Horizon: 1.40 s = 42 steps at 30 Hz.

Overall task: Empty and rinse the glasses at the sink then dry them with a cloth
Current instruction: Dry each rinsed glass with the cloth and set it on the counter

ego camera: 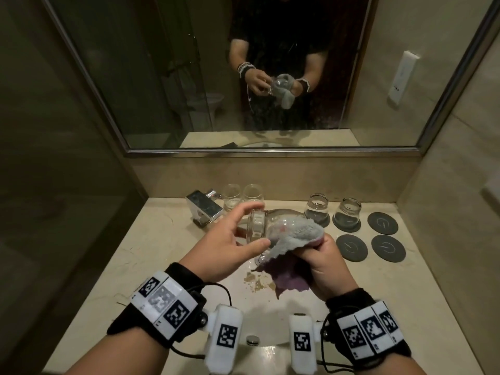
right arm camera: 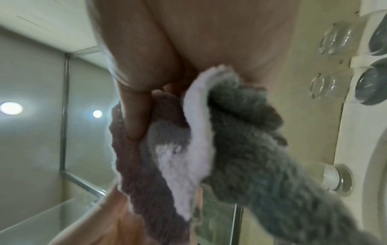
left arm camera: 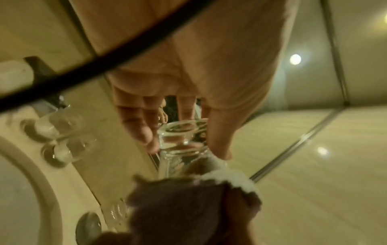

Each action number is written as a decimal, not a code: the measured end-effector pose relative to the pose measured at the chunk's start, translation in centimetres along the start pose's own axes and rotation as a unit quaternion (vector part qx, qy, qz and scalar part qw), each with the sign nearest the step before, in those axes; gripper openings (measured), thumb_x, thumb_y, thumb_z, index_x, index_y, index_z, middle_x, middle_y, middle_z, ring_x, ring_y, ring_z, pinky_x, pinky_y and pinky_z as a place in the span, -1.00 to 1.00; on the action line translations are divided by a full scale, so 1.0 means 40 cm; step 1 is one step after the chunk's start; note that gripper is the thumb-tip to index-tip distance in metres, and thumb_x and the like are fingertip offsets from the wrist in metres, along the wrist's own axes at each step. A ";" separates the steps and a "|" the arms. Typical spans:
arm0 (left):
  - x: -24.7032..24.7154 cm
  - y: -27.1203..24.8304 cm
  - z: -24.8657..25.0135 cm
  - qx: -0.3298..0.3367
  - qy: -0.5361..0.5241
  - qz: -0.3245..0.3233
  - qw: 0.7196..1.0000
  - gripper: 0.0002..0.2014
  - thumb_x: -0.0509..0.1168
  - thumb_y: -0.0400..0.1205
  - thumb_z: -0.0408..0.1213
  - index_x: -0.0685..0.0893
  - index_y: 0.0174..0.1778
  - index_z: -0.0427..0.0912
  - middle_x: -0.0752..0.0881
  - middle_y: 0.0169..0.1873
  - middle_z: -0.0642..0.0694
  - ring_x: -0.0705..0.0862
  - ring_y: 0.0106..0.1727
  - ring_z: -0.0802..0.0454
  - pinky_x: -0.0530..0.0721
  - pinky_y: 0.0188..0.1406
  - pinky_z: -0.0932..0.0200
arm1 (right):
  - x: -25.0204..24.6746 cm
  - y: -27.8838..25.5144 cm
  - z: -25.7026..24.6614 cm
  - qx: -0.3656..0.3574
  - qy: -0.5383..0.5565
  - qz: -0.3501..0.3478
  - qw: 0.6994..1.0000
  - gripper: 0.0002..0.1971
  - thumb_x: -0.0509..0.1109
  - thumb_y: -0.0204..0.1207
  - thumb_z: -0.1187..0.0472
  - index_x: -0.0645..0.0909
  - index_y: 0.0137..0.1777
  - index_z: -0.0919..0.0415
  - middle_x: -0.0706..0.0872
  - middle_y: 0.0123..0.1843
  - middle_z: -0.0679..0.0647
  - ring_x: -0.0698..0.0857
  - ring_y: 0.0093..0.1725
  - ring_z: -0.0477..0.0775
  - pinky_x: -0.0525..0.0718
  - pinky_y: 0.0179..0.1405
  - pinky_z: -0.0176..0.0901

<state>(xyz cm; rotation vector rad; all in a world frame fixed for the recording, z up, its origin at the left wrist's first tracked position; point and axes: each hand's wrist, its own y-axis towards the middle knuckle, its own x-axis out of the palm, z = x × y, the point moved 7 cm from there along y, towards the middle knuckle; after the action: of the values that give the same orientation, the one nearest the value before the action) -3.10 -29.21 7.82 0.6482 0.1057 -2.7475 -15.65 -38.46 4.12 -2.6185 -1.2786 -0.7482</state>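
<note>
A clear glass (ego camera: 257, 226) lies on its side above the sink basin (ego camera: 270, 315). My left hand (ego camera: 259, 224) holds its base end between the thumb below and the fingers above. A grey and purple cloth (ego camera: 295, 231) is pushed into the glass's mouth, and my right hand (ego camera: 319, 250) grips the bunched cloth, with the rest hanging below. The left wrist view shows the glass (left arm camera: 182, 140) between my thumb and fingers, with the cloth (left arm camera: 188, 207) below it. In the right wrist view the cloth (right arm camera: 240, 132) fills the frame and hides the glass.
Two upright glasses (ego camera: 242, 196) stand behind the chrome faucet (ego camera: 204, 209). Two more glasses (ego camera: 332, 211) sit upside down on dark coasters at the back right, beside three bare coasters (ego camera: 382, 223). A mirror (ego camera: 162, 77) covers the back wall. Walls close in on both sides.
</note>
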 end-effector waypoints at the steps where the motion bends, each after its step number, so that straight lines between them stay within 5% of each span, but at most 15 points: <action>1: -0.003 0.003 -0.004 -0.027 -0.025 0.015 0.999 -0.37 0.40 0.50 0.23 0.39 0.48 0.31 0.59 0.22 0.26 0.75 0.03 0.04 0.72 -0.17 0.22 | 0.001 -0.003 -0.002 0.004 -0.019 -0.002 1.000 -0.65 0.71 0.16 0.17 0.77 -0.10 0.33 0.81 -0.29 0.28 0.78 -0.40 0.17 0.68 -0.55 -0.10; 4: -0.014 0.011 -0.017 -0.090 -0.095 0.056 0.990 -0.40 0.22 0.49 0.25 0.54 0.40 0.02 0.69 -0.20 0.13 0.74 -0.27 0.08 0.65 -0.38 0.25 | 0.004 -0.012 -0.006 0.018 -0.054 0.003 0.998 -0.81 0.47 0.28 0.40 0.65 -0.15 0.52 0.72 -0.54 0.17 0.65 -0.67 -0.01 0.51 -0.74 -0.36; 7: -0.014 0.003 0.011 -0.012 -0.048 0.054 0.997 -0.71 0.32 0.65 -0.09 0.61 0.30 0.09 0.71 0.08 0.07 0.73 -0.18 0.23 0.72 -0.13 0.26 | -0.001 -0.008 -0.004 0.016 -0.051 0.014 0.998 -0.86 0.45 0.30 0.39 0.71 -0.14 0.42 0.76 -0.42 0.28 0.73 -0.53 0.10 0.62 -0.63 -0.26; 10: -0.010 -0.005 0.018 0.043 0.016 0.039 0.998 -0.50 0.42 0.58 -0.04 0.49 0.44 0.26 0.61 0.33 0.24 0.68 0.21 0.19 0.68 0.19 0.19 | -0.015 -0.002 -0.005 0.013 -0.030 0.030 0.999 -0.84 0.54 0.25 0.31 0.82 -0.15 0.22 0.82 -0.21 0.26 0.80 -0.30 0.14 0.73 -0.41 -0.09; 13: -0.005 0.004 0.002 -0.039 -0.062 0.045 0.996 -0.43 0.25 0.48 0.34 0.53 0.37 0.18 0.66 0.24 0.14 0.80 -0.04 0.13 0.77 -0.06 0.18 | -0.008 -0.008 -0.016 0.009 -0.079 0.022 0.997 -0.90 0.56 0.25 0.24 0.82 -0.22 0.15 0.73 -0.42 0.32 0.63 -0.64 0.12 0.49 -0.74 -0.27; 15: -0.002 0.011 -0.004 -0.069 -0.114 0.047 0.990 -0.52 0.20 0.48 0.27 0.64 0.14 0.02 0.74 -0.01 -0.04 0.79 -0.27 0.05 0.74 -0.27 0.21 | -0.013 -0.009 -0.021 0.005 -0.077 0.027 0.997 -0.90 0.54 0.26 0.30 0.81 -0.22 0.20 0.73 -0.41 0.32 0.63 -0.64 0.08 0.48 -0.74 -0.33; 21: -0.013 0.013 0.007 0.019 -0.013 0.027 0.999 -0.33 0.41 0.41 0.28 0.47 0.46 0.28 0.61 0.28 0.18 0.75 0.05 -0.04 0.76 0.07 0.06 | -0.021 0.009 -0.014 0.001 0.018 0.023 1.000 -0.47 0.79 -0.10 -0.05 0.83 -0.09 0.10 0.84 -0.12 0.18 0.81 -0.16 0.15 0.78 -0.23 0.01; 23: -0.009 0.018 0.001 -0.037 -0.071 0.037 0.996 -0.26 0.35 0.41 0.37 0.45 0.50 0.16 0.67 0.15 0.15 0.81 -0.10 0.00 0.78 -0.05 0.07 | -0.018 0.007 -0.018 0.008 -0.051 0.025 0.998 -0.51 0.77 -0.01 -0.09 0.82 -0.09 0.11 0.83 -0.19 0.25 0.78 -0.30 0.18 0.71 -0.44 -0.07; 26: -0.004 0.020 -0.008 -0.067 -0.112 0.048 0.990 -0.36 0.26 0.49 0.20 0.55 0.41 -0.12 0.75 -0.17 0.04 0.77 -0.30 0.06 0.72 -0.26 0.11 | -0.007 0.002 -0.019 0.010 -0.101 0.014 0.995 -0.76 0.64 0.22 0.17 0.79 -0.14 0.23 0.75 -0.36 0.36 0.65 -0.59 0.13 0.50 -0.71 -0.28; 28: -0.006 0.008 0.015 0.000 -0.042 0.045 0.998 -0.58 0.32 0.63 -0.04 0.54 0.41 0.00 0.72 0.11 0.03 0.77 -0.07 0.09 0.72 -0.11 0.20 | -0.003 0.001 -0.018 0.017 -0.073 0.012 0.997 -0.71 0.66 0.11 0.13 0.80 -0.16 0.19 0.77 -0.32 0.32 0.71 -0.50 0.15 0.56 -0.67 -0.22; 30: -0.007 -0.003 0.029 0.057 0.020 0.022 0.998 -0.55 0.40 0.63 -0.21 0.51 0.43 0.14 0.60 0.37 0.15 0.69 0.21 0.13 0.68 0.17 0.20 | -0.010 0.005 -0.019 0.010 -0.033 0.018 0.999 -0.52 0.77 -0.08 0.01 0.82 -0.13 0.16 0.82 -0.17 0.27 0.79 -0.24 0.18 0.73 -0.41 -0.09; 33: 0.000 0.002 0.018 -0.011 -0.065 0.015 0.998 -0.42 0.36 0.55 0.11 0.42 0.51 0.17 0.58 0.42 0.04 0.78 0.07 0.11 0.76 0.01 0.13 | -0.011 0.005 -0.018 0.010 -0.071 0.012 0.997 -0.50 0.74 0.03 -0.12 0.80 -0.10 0.17 0.75 -0.22 0.50 0.68 -0.45 0.27 0.62 -0.59 -0.07; 36: 0.009 0.009 0.001 -0.076 -0.148 0.010 0.986 -0.46 0.25 0.50 0.18 0.53 0.34 -0.01 0.70 0.14 -0.29 0.78 -0.27 0.01 0.71 -0.29 0.16 | -0.003 0.000 -0.021 0.008 -0.101 0.012 0.995 -0.73 0.64 0.20 0.05 0.80 -0.13 0.16 0.70 -0.35 0.51 0.59 -0.61 0.17 0.47 -0.73 -0.24; 39: -0.001 0.001 0.024 0.025 -0.016 0.005 1.000 -0.45 0.38 0.55 0.17 0.42 0.47 0.27 0.68 0.18 -0.19 0.76 -0.08 -0.18 0.77 -0.09 -0.05 | 0.000 -0.004 -0.027 0.022 -0.041 0.021 0.999 -0.85 0.59 0.22 0.27 0.81 -0.19 0.15 0.78 -0.31 0.33 0.69 -0.54 0.16 0.51 -0.72 -0.29; 42: -0.007 0.007 0.007 -0.007 -0.018 0.015 1.000 -0.34 0.30 0.48 0.34 0.37 0.52 0.32 0.61 0.26 0.02 0.80 -0.07 -0.12 0.80 -0.16 -0.01 | 0.009 -0.005 -0.030 0.013 -0.058 0.002 0.998 -0.78 0.65 0.20 0.09 0.82 -0.15 0.09 0.79 -0.34 0.29 0.65 -0.53 0.22 0.51 -0.61 -0.14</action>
<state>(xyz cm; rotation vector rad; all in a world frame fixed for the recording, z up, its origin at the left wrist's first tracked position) -2.88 -29.43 8.20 0.5906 0.1067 -2.7258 -16.08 -38.47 5.32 -2.6781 -1.3030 -0.5833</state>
